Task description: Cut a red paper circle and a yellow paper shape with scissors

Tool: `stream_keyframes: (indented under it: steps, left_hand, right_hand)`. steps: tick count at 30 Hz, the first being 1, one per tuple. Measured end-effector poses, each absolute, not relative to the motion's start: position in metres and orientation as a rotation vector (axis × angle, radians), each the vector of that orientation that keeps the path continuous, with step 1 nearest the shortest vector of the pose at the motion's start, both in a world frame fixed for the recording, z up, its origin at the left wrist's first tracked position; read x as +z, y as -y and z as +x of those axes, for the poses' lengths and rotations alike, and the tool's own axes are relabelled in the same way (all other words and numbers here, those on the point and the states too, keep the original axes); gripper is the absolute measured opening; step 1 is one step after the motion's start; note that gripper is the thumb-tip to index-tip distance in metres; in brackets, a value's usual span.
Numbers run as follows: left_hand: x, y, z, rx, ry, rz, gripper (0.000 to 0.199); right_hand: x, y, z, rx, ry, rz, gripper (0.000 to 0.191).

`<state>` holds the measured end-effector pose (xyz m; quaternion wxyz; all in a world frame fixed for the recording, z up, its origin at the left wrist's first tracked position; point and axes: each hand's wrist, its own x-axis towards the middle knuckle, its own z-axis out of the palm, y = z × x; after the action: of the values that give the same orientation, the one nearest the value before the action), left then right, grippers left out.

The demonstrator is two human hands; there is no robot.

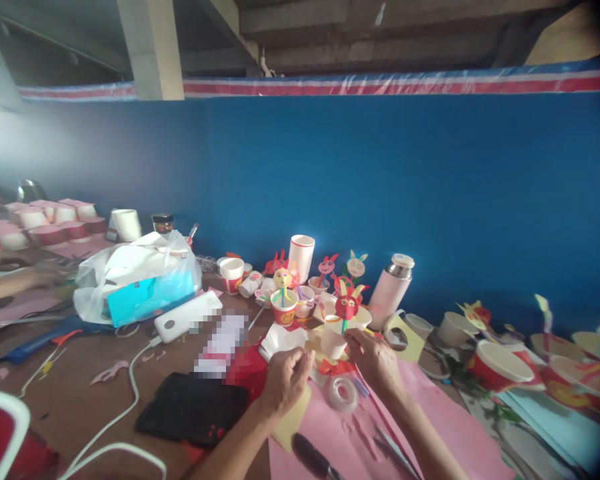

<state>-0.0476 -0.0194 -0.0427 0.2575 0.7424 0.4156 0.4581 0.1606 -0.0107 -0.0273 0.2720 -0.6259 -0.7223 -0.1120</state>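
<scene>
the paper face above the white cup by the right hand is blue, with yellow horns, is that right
Not quite: the paper face above the white cup by the right hand is red, not blue, as the head view shows. The yellow horns are right.

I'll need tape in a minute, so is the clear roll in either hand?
No, the clear tape roll lies on pink paper between the left hand and the right hand.

1. Head view: worn camera, above table [87, 400], looking forward across it.
2. Faces blue partition [380, 167] roughly square-on, wide; concrete ceiling [300, 20] along top.
3. Left hand [286, 381] and right hand [374, 355] near, below centre; partition farther back.
</scene>
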Motion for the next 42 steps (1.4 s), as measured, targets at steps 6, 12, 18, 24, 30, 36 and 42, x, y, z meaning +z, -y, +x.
stream_keyframes:
  steps: [6, 12, 18, 24, 30, 36, 42]
  left_hand:
    - [-0.043, 0.02, -0.048, 1.314, -1.114, 2.014, 0.037]
    - [-0.044, 0.02, -0.049, 1.356, -1.128, 1.996, 0.036]
    - [-0.045, 0.019, -0.048, 1.34, -1.13, 2.022, 0.037]
    - [-0.043, 0.02, -0.048, 1.296, -1.13, 2.007, 0.038]
    - [-0.041, 0.022, -0.047, 1.254, -1.133, 1.995, 0.038]
    - [-0.041, 0.021, -0.046, 1.245, -1.138, 1.994, 0.038]
    - [-0.043, 0.021, -0.047, 1.234, -1.139, 2.01, 0.036]
  right_hand:
    - [-0.017, 0.01, 0.16, -0.339, 1.939, -1.657, 0.024]
    - [-0.023, 0.002, 0.153, -0.366, 1.961, -1.623, 0.026]
    - [-0.029, -0.001, 0.149, -0.378, 1.952, -1.599, 0.027]
    - [-0.033, -0.002, 0.154, -0.408, 1.91, -1.591, 0.025]
    - [-0.038, -0.006, 0.158, -0.42, 1.871, -1.619, 0.025]
    - [-0.036, -0.005, 0.154, -0.38, 1.884, -1.613, 0.026]
    - [-0.037, -0.008, 0.15, -0.331, 1.866, -1.647, 0.026]
